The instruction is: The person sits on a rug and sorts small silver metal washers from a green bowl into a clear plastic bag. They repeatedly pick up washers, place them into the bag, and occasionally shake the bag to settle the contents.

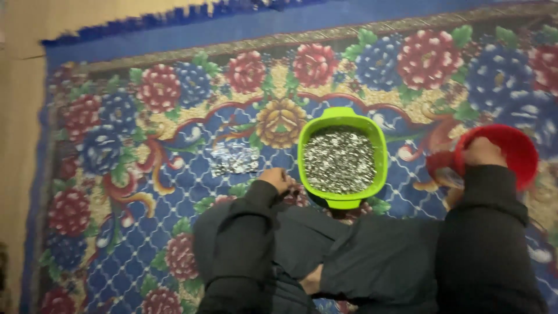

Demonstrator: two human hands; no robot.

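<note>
A lime-green tub full of small grey-and-white seeds sits on the flowered rug in front of my crossed legs. My left hand is curled closed just left of the tub's near corner, close to a small loose pile of seeds on the rug; whether it holds anything is hidden. My right hand grips the near rim of a red bowl at the right, tilted toward me.
The blue rug with red and blue flowers covers most of the floor. Its fringed edge meets bare tan flooring at the left and top. My dark-clothed knees fill the lower middle.
</note>
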